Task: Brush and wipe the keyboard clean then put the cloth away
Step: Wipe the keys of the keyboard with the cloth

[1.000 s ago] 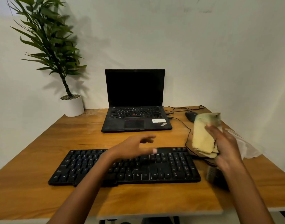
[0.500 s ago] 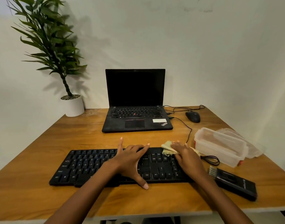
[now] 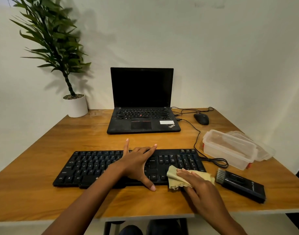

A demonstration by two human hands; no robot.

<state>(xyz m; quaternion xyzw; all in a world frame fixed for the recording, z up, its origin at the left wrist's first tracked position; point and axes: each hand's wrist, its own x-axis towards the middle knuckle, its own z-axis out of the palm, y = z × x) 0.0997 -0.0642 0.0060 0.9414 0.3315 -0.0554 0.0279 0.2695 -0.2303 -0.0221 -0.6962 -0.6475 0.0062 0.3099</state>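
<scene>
Cloth (image 3: 175,177) drawn to keyboard (image 3: 94,165) front corner, right hand (image 3: 198,183) flat atop, left hand (image 3: 136,164) splayed

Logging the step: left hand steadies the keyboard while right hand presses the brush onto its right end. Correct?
Head view: the right hand presses the cloth, not the brush, onto the right end of the keyboard, which the left hand steadies; the brush lies on the table.

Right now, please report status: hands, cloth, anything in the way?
Left hand flat on keyboard. Right hand presses cloth on its right end. Brush lies beside, nothing blocking.
</scene>
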